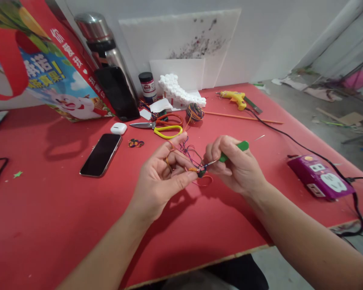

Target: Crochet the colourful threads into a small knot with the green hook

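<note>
My left hand (166, 173) pinches a small multicoloured crochet piece (201, 172) between thumb and fingers, with an orange strand of yarn looped over its fingers. In my right hand (232, 161) is a crochet hook (234, 152) with a green handle, closed in the grip. Its thin metal shaft points left and its tip meets the crochet piece; whether yarn is caught on it is too small to tell. Loose purple and red strands hang around the piece. Behind my hands lies a ball of multicoloured yarn (195, 113), from which a strand runs toward my left hand.
Scissors (157, 125), a small crocheted piece (136, 143), a phone (101, 155) and an earphone case (119, 128) lie to the left. A yellow glue gun (236, 98), its cable and a purple power strip (320, 177) are at right. A steel flask (104, 44) stands behind.
</note>
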Available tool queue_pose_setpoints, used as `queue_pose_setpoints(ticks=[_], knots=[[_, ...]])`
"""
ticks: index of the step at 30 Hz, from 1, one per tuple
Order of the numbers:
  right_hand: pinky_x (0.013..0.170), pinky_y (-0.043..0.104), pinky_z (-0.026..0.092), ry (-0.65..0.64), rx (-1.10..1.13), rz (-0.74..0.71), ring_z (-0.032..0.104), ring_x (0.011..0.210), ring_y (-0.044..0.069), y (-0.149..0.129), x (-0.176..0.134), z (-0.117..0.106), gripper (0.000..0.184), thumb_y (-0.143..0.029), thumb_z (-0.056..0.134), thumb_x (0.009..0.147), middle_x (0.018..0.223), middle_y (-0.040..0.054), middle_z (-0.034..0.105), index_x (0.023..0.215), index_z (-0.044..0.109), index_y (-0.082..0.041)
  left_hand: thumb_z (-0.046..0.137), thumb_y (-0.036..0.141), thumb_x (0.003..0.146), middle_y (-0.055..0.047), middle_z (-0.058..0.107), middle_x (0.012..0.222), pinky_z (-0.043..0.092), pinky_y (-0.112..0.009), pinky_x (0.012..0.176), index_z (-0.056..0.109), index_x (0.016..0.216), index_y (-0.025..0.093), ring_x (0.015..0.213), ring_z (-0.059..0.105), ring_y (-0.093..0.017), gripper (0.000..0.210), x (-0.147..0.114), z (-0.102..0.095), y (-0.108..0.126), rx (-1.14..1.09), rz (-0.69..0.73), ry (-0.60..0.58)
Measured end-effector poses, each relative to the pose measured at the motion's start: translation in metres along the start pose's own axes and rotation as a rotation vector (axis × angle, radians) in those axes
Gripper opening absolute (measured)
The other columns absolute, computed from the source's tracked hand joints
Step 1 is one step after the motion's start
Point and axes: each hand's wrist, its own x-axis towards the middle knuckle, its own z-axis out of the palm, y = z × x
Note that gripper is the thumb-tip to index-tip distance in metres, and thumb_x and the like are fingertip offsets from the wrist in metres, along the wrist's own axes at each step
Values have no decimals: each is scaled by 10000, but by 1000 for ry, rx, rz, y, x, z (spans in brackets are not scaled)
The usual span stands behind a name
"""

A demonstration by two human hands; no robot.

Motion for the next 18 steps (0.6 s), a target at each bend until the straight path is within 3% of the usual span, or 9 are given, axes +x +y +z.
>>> queue_pose_setpoints(ticks=[5, 13, 18], knots=[[393, 200, 213, 24, -48, -55, 333, 379, 37, 1, 0, -1, 435, -516, 909, 842, 496, -48, 532, 637, 723, -180, 969, 174, 743, 34, 701, 766, 524, -196, 694, 731, 1352, 211, 672, 605, -78, 655, 1, 0, -1, 21, 8, 45], [395, 213, 269, 133, -168, -168, 405, 406, 52, 3, -5, 4, 436, -495, 927, 835, 535, -18, 595, 616, 726, -175, 909, 139, 788, 47, 686, 752, 507, -203, 684, 744, 1289, 212, 666, 595, -78, 533, 1, -1, -2, 91, 76, 83], [371, 215, 231, 185, -223, -159, 438, 432, 81, 2, -7, 6, 461, -553, 910, 836, 554, 0, 595, 623, 719, -192, 922, 133, 774, 45, 689, 747, 512, -204, 677, 763, 1243, 222, 664, 590, -81, 503, 2, -1, -2, 65, 53, 98]])
